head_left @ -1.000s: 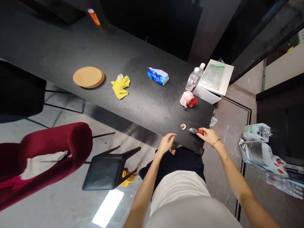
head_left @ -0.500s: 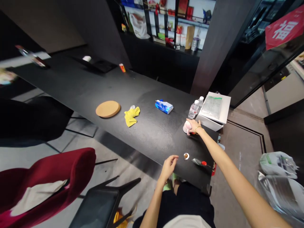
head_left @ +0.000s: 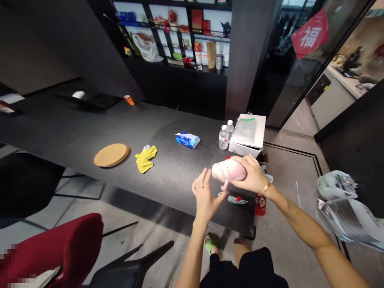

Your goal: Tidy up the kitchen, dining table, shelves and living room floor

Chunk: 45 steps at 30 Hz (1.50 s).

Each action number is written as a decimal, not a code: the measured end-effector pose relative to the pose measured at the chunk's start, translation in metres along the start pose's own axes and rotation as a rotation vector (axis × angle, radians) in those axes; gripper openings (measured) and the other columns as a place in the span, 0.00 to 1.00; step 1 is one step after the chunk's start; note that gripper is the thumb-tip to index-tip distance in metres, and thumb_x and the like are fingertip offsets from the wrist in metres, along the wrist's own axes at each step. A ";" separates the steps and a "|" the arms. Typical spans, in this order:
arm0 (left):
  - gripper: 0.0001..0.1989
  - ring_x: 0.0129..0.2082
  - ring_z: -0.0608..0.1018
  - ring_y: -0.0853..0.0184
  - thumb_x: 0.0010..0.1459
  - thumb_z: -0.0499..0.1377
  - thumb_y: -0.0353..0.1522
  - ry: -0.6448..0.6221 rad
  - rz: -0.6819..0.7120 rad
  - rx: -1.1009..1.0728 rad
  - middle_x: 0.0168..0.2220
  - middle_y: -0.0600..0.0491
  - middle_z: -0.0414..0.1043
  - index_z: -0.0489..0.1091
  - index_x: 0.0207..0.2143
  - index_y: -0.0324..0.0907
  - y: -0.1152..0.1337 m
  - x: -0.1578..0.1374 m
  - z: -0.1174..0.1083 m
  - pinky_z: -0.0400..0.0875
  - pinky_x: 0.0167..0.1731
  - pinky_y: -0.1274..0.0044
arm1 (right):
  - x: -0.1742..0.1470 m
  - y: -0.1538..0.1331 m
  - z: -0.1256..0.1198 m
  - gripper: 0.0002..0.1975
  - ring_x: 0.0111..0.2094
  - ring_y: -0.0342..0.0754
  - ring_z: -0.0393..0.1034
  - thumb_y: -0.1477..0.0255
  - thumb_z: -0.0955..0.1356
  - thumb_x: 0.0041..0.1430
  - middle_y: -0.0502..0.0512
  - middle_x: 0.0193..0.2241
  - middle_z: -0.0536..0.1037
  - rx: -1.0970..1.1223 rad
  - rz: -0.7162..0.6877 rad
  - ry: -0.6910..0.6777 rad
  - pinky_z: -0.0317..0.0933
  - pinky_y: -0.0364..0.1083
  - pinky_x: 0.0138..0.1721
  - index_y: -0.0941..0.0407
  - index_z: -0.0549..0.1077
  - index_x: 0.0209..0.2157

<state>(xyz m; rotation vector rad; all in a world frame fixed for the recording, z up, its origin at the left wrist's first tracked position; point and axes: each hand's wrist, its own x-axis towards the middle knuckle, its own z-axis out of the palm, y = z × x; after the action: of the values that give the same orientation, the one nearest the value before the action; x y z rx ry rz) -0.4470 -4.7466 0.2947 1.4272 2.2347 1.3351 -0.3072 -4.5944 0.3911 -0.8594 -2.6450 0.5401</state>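
For steady handling, the pink figurine-like piece (head_left: 231,171) is best supported by its broad rounded end, with pressure spared from the slim stub (head_left: 225,185). It is gripped there by the fingers of the right hand (head_left: 252,174), at its three o'clock, and held sideways above the desk (head_left: 177,188). At its eight o'clock, the left hand's (head_left: 205,198) fingers are spread open; whether contact is made cannot be told.

On the black counter (head_left: 168,184), a stack of round cork mats (head_left: 110,155) lay left of a crumpled yellow cloth (head_left: 145,160), with a blue tissue pack (head_left: 187,140) farther right. Two white-capped water bottles (head_left: 223,141) stood beside a white box (head_left: 244,149). Plastic bags (head_left: 337,185) lay on the floor (head_left: 282,240), across from a red chair (head_left: 81,240).
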 end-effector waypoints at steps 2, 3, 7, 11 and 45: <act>0.47 0.65 0.61 0.45 0.49 0.68 0.46 -0.089 0.091 0.025 0.65 0.37 0.59 0.51 0.65 0.45 0.046 -0.009 0.016 0.42 0.65 0.52 | -0.042 0.006 -0.045 0.37 0.46 0.59 0.69 0.57 0.75 0.45 0.56 0.43 0.75 0.063 0.015 0.044 0.48 0.63 0.66 0.46 0.70 0.59; 0.46 0.64 0.62 0.45 0.49 0.68 0.46 -0.124 0.131 0.024 0.64 0.38 0.60 0.51 0.65 0.45 0.068 -0.017 0.030 0.39 0.66 0.52 | -0.064 0.015 -0.066 0.37 0.44 0.59 0.69 0.57 0.75 0.44 0.56 0.42 0.75 0.090 0.029 0.071 0.48 0.64 0.66 0.46 0.71 0.58; 0.37 0.60 0.69 0.50 0.57 0.60 0.41 -0.202 0.261 -0.067 0.59 0.38 0.66 0.49 0.65 0.45 0.155 -0.060 0.127 0.37 0.66 0.51 | -0.155 0.084 -0.140 0.36 0.39 0.57 0.71 0.55 0.76 0.42 0.55 0.37 0.75 0.084 0.085 0.132 0.50 0.64 0.66 0.46 0.74 0.55; 0.39 0.60 0.68 0.51 0.57 0.59 0.40 -0.298 0.347 -0.249 0.59 0.39 0.65 0.44 0.65 0.43 0.243 -0.100 0.253 0.42 0.64 0.48 | -0.241 0.170 -0.213 0.34 0.38 0.55 0.72 0.57 0.75 0.43 0.55 0.34 0.75 -0.135 0.144 0.095 0.56 0.62 0.62 0.51 0.74 0.54; 0.50 0.58 0.70 0.50 0.42 0.71 0.49 -0.311 0.093 -0.503 0.60 0.39 0.65 0.55 0.63 0.42 0.363 0.480 0.713 0.61 0.61 0.59 | 0.233 0.811 -0.390 0.35 0.50 0.57 0.73 0.63 0.75 0.46 0.59 0.50 0.75 0.103 -0.064 -0.239 0.68 0.52 0.52 0.53 0.68 0.56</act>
<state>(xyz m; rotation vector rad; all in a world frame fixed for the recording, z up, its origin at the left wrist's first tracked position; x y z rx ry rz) -0.0687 -3.8938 0.2958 1.4345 1.5178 1.4488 0.0685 -3.7449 0.4185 -0.7173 -2.8159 0.7999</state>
